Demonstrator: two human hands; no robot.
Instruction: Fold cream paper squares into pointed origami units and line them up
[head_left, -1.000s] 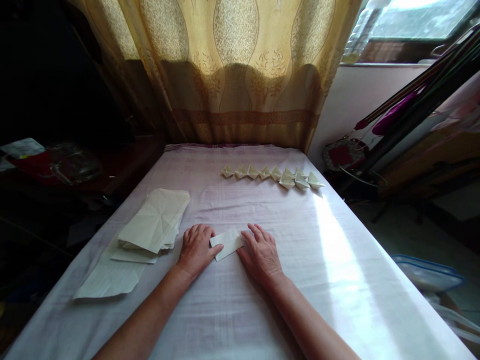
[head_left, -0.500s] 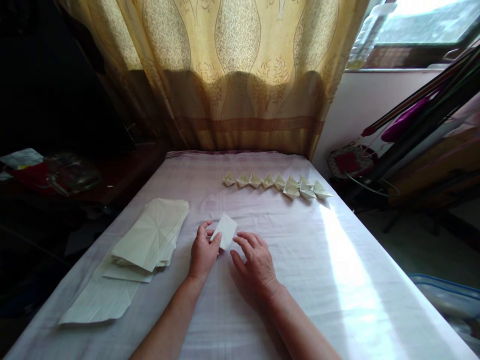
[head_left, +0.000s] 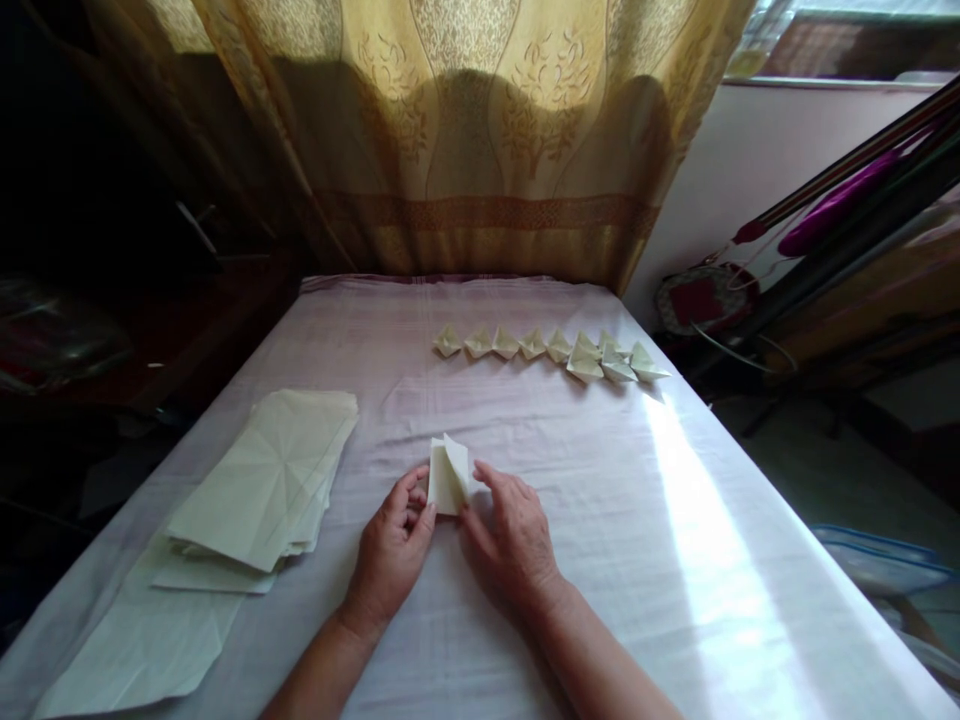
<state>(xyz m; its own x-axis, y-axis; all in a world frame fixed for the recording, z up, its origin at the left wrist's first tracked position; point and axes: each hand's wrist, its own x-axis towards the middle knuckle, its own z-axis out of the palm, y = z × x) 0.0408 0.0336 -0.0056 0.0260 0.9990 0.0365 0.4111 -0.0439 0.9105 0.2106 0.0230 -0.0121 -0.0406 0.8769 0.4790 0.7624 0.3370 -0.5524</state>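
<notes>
A small folded piece of white paper [head_left: 448,480] stands between my two hands, its upper flap partly lifted so the layers show. My left hand [head_left: 397,530] pinches its lower left edge between thumb and fingers. On the other side, my right hand [head_left: 514,530] has its thumb and fingertips at the paper's right edge, gripping the flap. To the left lies a stack of creased paper sheets [head_left: 270,470], with a longer sheet [head_left: 142,630] sticking out beneath it. Several folded paper boats [head_left: 504,343] sit in a row beyond my hands.
A pale checked cloth [head_left: 600,560] covers the table, with a bright strip of sunlight on its right side. A yellow patterned curtain [head_left: 465,150] hangs behind it. On the right are a red-and-grey bag [head_left: 705,300] and a blue-edged plastic bag [head_left: 885,560].
My right hand has come onto the paper, which has turned more upright and has its flap lifted. The view has tilted downward.
</notes>
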